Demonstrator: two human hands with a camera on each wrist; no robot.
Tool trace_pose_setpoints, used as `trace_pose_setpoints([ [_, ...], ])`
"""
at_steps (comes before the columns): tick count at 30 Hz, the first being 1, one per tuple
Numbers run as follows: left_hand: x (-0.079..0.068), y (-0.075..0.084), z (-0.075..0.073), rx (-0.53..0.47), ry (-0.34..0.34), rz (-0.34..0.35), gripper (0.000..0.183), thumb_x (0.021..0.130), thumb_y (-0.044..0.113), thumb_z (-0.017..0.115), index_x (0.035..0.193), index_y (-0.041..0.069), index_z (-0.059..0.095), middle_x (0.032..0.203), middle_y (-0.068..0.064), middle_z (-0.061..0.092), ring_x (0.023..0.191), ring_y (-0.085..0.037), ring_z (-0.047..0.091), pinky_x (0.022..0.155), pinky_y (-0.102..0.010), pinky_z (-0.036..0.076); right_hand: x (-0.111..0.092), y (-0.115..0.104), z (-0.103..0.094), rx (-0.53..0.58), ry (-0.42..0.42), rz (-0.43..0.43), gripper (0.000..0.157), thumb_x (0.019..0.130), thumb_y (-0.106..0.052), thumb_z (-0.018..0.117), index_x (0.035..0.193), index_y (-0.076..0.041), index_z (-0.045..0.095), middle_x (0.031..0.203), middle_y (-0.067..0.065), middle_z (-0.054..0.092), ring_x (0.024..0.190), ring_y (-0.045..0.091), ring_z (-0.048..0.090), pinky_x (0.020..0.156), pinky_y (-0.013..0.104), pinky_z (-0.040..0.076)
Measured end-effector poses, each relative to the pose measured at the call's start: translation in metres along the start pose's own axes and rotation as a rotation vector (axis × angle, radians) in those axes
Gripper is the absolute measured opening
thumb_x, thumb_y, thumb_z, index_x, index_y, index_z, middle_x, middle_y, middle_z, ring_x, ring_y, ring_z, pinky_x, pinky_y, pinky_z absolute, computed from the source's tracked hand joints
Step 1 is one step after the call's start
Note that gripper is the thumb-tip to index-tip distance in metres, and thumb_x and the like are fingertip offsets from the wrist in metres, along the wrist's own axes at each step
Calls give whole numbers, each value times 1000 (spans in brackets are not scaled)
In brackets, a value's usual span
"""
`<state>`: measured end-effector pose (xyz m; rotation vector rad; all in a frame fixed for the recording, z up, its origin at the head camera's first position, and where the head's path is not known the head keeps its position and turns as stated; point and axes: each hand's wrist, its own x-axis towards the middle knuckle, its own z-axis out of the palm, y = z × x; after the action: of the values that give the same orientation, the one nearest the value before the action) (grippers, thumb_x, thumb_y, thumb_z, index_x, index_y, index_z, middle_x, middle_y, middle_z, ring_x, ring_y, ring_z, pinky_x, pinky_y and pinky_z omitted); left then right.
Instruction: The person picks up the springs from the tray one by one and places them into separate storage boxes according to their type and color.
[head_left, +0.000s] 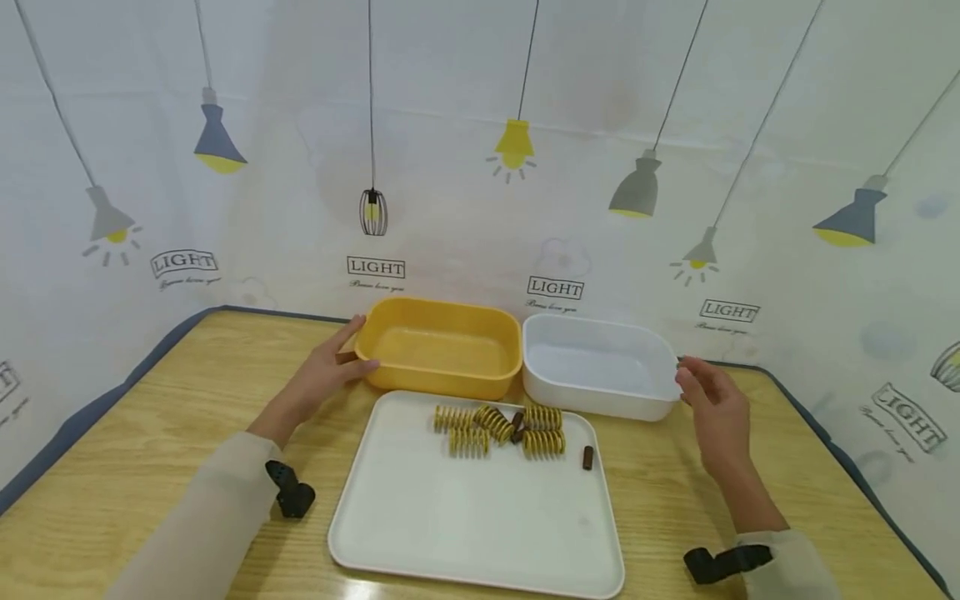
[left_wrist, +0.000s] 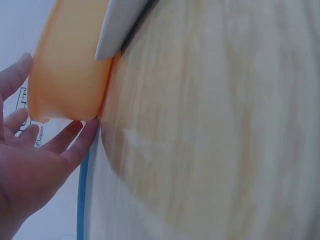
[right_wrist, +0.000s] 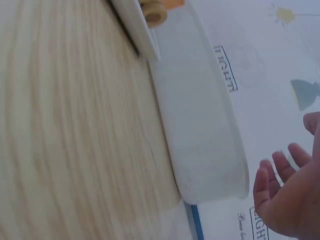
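My left hand rests its spread fingertips against the left end of a yellow plastic bin. In the left wrist view the fingers lie along the end wall of that bin, thumb near its rim. A white plastic bin stands beside the yellow one, their ends close together. At its right end is my right hand, fingers loosely bent and holding nothing. The right wrist view shows a small gap between that hand and the white bin.
In front of the bins lies a white tray. Several gold coil springs are grouped near its far edge with small dark brown cylinders among them; another brown cylinder lies apart at the right. A lamp-print curtain hangs behind the wooden table.
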<state>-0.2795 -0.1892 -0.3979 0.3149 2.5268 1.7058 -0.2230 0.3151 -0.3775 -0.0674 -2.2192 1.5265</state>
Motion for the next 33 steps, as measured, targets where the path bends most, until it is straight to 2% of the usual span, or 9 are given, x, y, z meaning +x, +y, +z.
trace_pose_setpoints([
  [2, 0, -2, 0, -4, 3, 11, 82, 92, 31, 66, 155, 18, 15, 160, 1, 2, 135, -41, 30, 109, -55, 20, -2, -1, 4, 137, -67, -30, 38, 96, -28, 60, 124, -3, 60, 108, -2, 65, 95, 7, 61, 77, 16, 49],
  [5, -2, 1, 3, -2, 10, 19, 79, 92, 32, 64, 155, 19, 17, 160, 5, 2, 136, -40, 29, 109, -57, 17, -7, -1, 11, 208, -212, -65, 33, 97, -23, 58, 122, -3, 61, 105, 3, 68, 92, 12, 64, 75, 21, 51],
  [10, -1, -7, 12, -78, 32, 43, 75, 94, 28, 63, 154, 20, 19, 159, 7, 5, 140, -35, 23, 111, -56, 8, -20, 2, 28, 96, -419, -119, 33, 99, -21, 56, 123, 2, 59, 107, 13, 67, 92, 20, 64, 75, 27, 51],
  [11, 2, -14, 13, -104, 38, 54, 75, 93, 28, 63, 154, 21, 20, 159, 9, 6, 140, -34, 23, 111, -55, 7, -22, 2, 31, 75, -458, -120, 33, 98, -21, 56, 123, 1, 59, 107, 13, 67, 92, 22, 64, 75, 29, 51],
  [14, 3, -18, 16, -188, 51, 66, 73, 94, 24, 64, 154, 22, 23, 158, 12, 8, 138, -31, 28, 111, -50, 15, -26, 2, 38, 24, -548, -114, 32, 97, -23, 58, 122, -3, 61, 110, 14, 67, 90, 26, 65, 75, 33, 51],
  [18, 8, -19, 17, -194, 88, 86, 72, 92, 29, 65, 152, 24, 27, 157, 17, 11, 131, -29, 37, 100, -33, 38, -24, 3, 45, 20, -605, -105, 33, 95, -25, 62, 122, -6, 61, 112, 11, 66, 86, 25, 65, 75, 34, 53],
  [22, 15, -15, 19, -150, 106, 111, 71, 91, 32, 66, 152, 22, 30, 156, 18, 14, 127, -30, 41, 93, -22, 38, -21, 8, 52, 26, -628, -133, 30, 93, -22, 64, 119, -6, 62, 110, 11, 65, 78, 26, 63, 68, 33, 53],
  [29, 13, -21, 17, -136, 113, 93, 71, 91, 32, 67, 151, 20, 32, 157, 17, 13, 129, -31, 38, 98, -30, 36, -23, 14, 68, -33, -696, -145, 30, 91, -26, 68, 117, -13, 66, 97, 10, 66, 70, 26, 61, 57, 32, 50],
  [33, 13, -24, 16, -137, 103, 105, 72, 90, 34, 67, 151, 18, 32, 157, 15, 12, 131, -32, 36, 102, -35, 33, -24, 16, 70, -89, -687, -138, 30, 87, -27, 72, 116, -19, 67, 94, 6, 66, 70, 23, 61, 55, 31, 49],
])
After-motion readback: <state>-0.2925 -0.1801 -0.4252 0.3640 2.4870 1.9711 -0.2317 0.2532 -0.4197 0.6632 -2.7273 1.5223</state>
